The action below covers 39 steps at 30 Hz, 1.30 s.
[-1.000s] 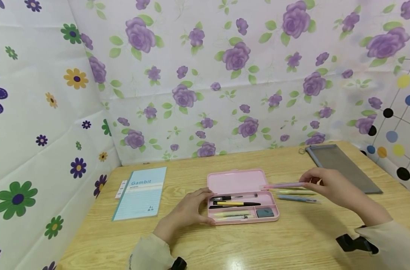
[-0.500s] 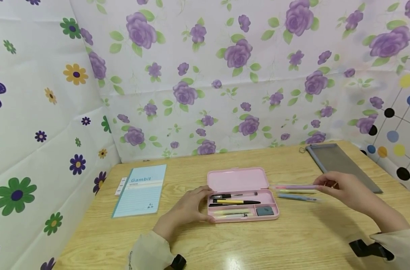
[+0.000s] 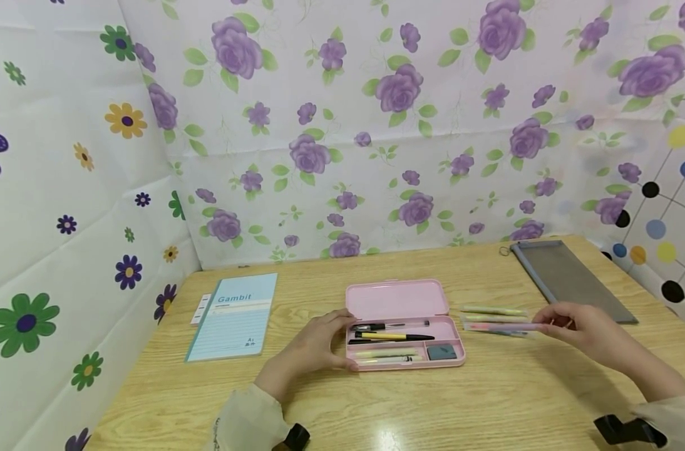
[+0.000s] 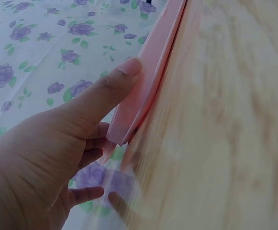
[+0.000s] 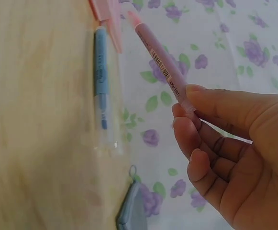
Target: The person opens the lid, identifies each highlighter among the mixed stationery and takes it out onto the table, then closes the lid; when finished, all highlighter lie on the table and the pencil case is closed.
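At the middle of the table lies an open pink pencil case (image 3: 396, 299), holding several pens and a dark grey eraser (image 3: 441, 352). My left hand (image 3: 314, 344) grips its left end, the thumb (image 4: 130, 67) on the front side and the fingers partly hidden behind. To the right of the case my right hand (image 3: 581, 327) pinches one end of a pink-purple highlighter (image 5: 162, 62) between thumb and fingers. That highlighter is held over a blue highlighter (image 5: 101, 67) on the table. Two yellow highlighters (image 3: 493, 311) lie just behind it.
A light blue notebook (image 3: 235, 319) lies at the left, over a white card (image 3: 200, 309). At the back right is a flat grey pouch (image 3: 579, 282) with a ring. Flowered cloth (image 3: 320, 125) hangs behind the table.
My right hand has moved right and then toward me with the pink-purple highlighter, from beside the case lid to over the blue one. My left hand has stayed on the case.
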{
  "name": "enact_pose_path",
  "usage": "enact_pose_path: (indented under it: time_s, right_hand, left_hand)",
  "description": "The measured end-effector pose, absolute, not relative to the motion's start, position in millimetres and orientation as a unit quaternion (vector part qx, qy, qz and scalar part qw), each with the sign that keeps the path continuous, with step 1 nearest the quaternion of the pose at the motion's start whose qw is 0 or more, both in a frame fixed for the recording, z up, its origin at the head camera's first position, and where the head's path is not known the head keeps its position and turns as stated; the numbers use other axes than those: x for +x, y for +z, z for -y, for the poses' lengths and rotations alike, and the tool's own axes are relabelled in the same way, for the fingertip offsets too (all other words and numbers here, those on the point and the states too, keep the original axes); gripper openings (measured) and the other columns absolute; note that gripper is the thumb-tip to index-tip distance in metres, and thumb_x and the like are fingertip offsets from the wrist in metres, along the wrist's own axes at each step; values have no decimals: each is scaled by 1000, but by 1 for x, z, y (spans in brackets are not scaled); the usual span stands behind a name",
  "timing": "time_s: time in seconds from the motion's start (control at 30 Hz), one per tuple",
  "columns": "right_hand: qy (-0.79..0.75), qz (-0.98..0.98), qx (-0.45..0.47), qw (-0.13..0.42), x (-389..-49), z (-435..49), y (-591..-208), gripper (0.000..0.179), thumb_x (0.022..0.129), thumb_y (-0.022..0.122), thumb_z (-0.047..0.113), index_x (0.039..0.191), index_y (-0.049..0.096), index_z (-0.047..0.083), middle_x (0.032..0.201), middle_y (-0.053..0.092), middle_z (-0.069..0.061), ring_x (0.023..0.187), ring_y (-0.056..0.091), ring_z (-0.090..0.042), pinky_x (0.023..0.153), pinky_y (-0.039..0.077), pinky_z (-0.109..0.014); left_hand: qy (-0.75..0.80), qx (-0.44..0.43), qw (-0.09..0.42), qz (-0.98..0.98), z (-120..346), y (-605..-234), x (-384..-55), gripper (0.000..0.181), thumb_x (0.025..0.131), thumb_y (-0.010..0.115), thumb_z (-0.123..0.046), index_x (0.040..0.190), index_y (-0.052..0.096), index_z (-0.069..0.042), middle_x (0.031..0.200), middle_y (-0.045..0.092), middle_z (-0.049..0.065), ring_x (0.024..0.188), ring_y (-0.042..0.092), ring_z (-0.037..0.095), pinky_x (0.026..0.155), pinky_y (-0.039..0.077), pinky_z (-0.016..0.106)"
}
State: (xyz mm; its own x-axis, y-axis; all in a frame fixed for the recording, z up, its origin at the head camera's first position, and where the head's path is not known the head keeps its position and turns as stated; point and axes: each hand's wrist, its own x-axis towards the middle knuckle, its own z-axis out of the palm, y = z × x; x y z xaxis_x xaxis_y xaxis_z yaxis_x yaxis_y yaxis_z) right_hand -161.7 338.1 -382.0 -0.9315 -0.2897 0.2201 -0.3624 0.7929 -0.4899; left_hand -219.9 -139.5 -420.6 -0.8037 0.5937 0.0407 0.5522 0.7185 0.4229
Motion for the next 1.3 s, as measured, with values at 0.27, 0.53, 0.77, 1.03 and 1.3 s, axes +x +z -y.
enact_pose_path:
  time_s: [0.27, 0.53, 0.77, 1.03, 1.3]
  right_hand:
    - [271, 941, 184, 83, -167, -343, -404, 3, 89, 67, 12, 90, 70, 12, 75, 63, 11, 66, 49, 8, 53, 43, -20]
    - [275, 941, 178, 81, -167, -344, -415, 9, 90, 66, 12, 88, 69, 21, 77, 63, 11, 69, 50, 8, 56, 45, -20]
    - [278, 942, 173, 70, -169, -348, -420, 4, 89, 68, 13, 90, 70, 16, 77, 63, 13, 68, 51, 7, 56, 46, -20]
    - [293, 941, 164, 34, -172, -350, -429, 4, 87, 70, 13, 91, 69, 12, 80, 62, 10, 67, 49, 6, 53, 44, -20]
    - [279, 950, 134, 29, -172, -348, -434, 6, 86, 71, 18, 90, 68, 15, 80, 61, 8, 67, 49, 5, 56, 46, -20]
  left_hand:
    - [207, 311, 47, -926, 139, -419, -220, 91, 70, 74, -62, 144, 45, -18, 154, 37, 3, 141, 37, 28, 115, 32, 53]
    - [207, 317, 45, -925, 138, -419, -220, 91, 70, 75, -61, 144, 45, -17, 154, 38, 4, 141, 37, 28, 114, 32, 53]
    - [200, 314, 40, -927, 139, -423, -221, 90, 71, 74, -62, 144, 45, -19, 154, 37, 2, 140, 38, 27, 114, 33, 53]
    - [205, 315, 41, -926, 141, -425, -222, 91, 70, 72, -65, 144, 44, -20, 154, 37, 3, 140, 38, 29, 114, 33, 54]
    - [212, 319, 34, -923, 140, -424, -222, 90, 71, 73, -63, 143, 46, -18, 153, 39, 4, 139, 39, 28, 113, 34, 53]
